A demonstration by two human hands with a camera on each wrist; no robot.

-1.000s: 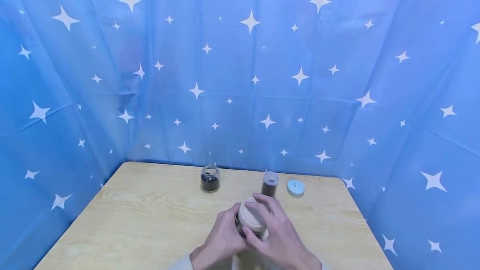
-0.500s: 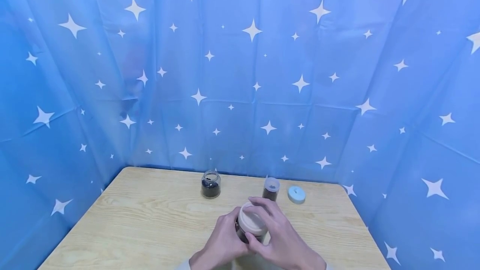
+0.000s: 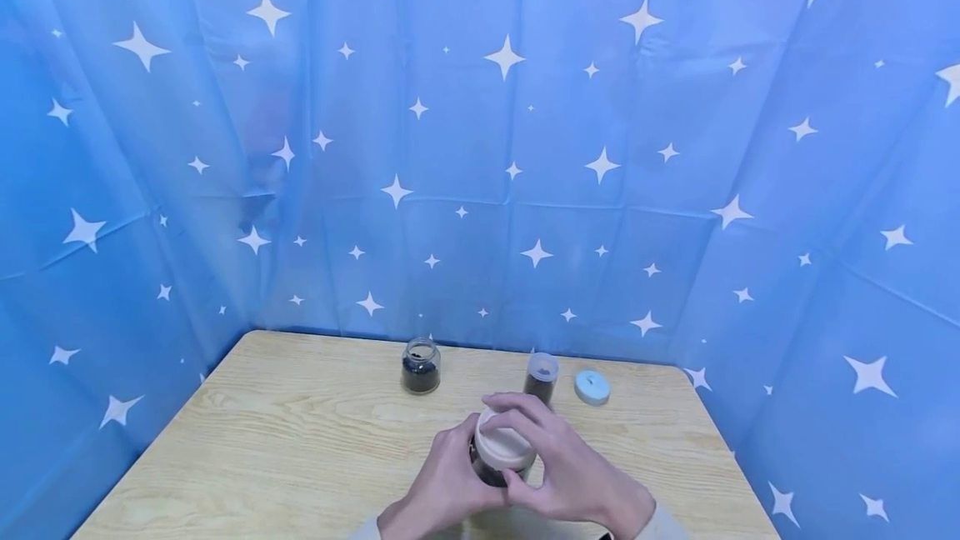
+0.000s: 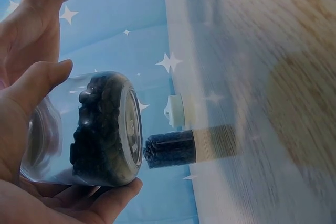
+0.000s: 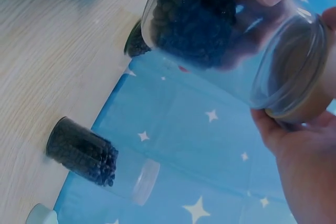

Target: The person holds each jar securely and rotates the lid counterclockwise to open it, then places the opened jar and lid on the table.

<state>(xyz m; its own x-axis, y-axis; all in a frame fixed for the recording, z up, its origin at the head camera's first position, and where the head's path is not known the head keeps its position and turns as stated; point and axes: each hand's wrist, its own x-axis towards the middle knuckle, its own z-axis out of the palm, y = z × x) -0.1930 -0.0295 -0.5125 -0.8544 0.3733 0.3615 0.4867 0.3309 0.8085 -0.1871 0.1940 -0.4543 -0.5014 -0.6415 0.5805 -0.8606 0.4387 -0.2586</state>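
Observation:
My left hand [image 3: 448,477] grips a clear glass jar [image 4: 102,129] round its side, thumb on one side and fingers on the other. Dark bean-like pieces fill its lower part. Both wrist views show the jar lifted off the table. On the jar's mouth sits a pale round lid [image 3: 504,447]. My right hand [image 3: 566,465] holds this lid by its rim, thumb at the near side and fingers curved over the far side. In the right wrist view, the lid [image 5: 310,95] is partly covered by my fingers.
A lidless glass jar [image 3: 420,369] with dark pieces stands at the back of the wooden table [image 3: 300,432]. A clear cylindrical canister [image 3: 541,380] of dark pieces stands behind my right hand, with a light-blue round lid [image 3: 592,387] to its right. A starry curtain [image 3: 465,148] hangs behind.
My right hand has turned about the lid: its fingers have shifted left over the far rim and its thumb right. The left hand keeps its grip on the jar. The head view has tilted slightly.

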